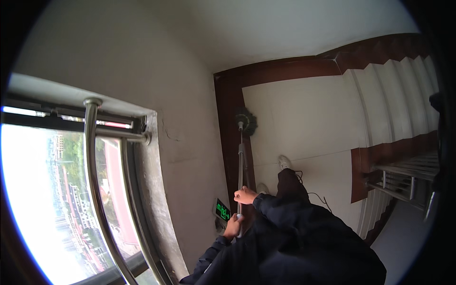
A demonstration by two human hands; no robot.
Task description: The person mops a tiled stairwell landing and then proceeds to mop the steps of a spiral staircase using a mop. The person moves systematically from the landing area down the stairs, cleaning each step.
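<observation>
A long-handled mop [241, 162] runs away from my body, close along the wall. Its round, dark fringed mop head [250, 123] rests where the red-brown floor border [229, 107] meets the pale floor tiles [302, 110]. My left hand [233, 226] grips the pole near its pale upper end. Farther down the pole, my right hand [246, 195] is closed around it. The underside of the mop head is hidden.
A lit green exit sign [223, 211] is on the wall beside my left hand. Metal bars [92, 160] cross the window on the left. Stairs [399, 96] adjoin the landing at right, near a metal railing [399, 181]. My shoe [284, 162] stands on the tiles.
</observation>
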